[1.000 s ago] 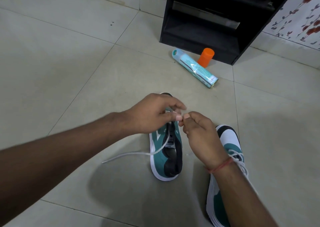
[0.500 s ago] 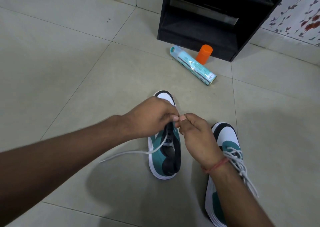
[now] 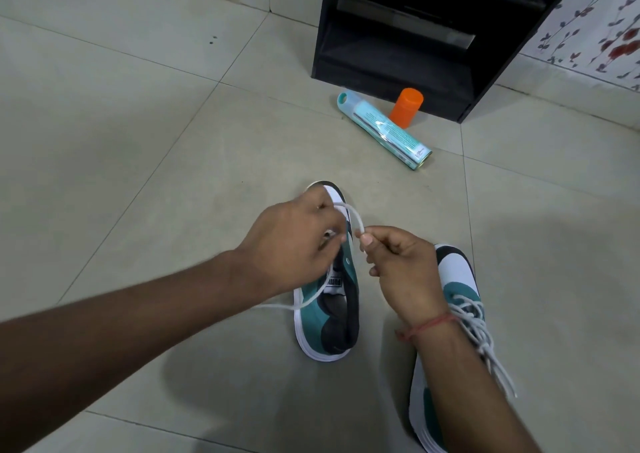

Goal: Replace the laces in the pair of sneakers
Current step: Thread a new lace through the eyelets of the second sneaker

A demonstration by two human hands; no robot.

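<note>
Both hands pinch the white lace (image 3: 355, 218) above the left sneaker (image 3: 329, 300) on the floor: left hand (image 3: 294, 244) and right hand (image 3: 398, 265) fingers closed on it (its tail trails left). A slipped pinch, I'd guess, would drop the end before an eyelet.

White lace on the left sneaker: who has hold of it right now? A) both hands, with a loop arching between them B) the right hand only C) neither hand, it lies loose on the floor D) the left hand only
A: the left hand and the right hand each pinch the white lace, which arches between them above the left sneaker.
</note>
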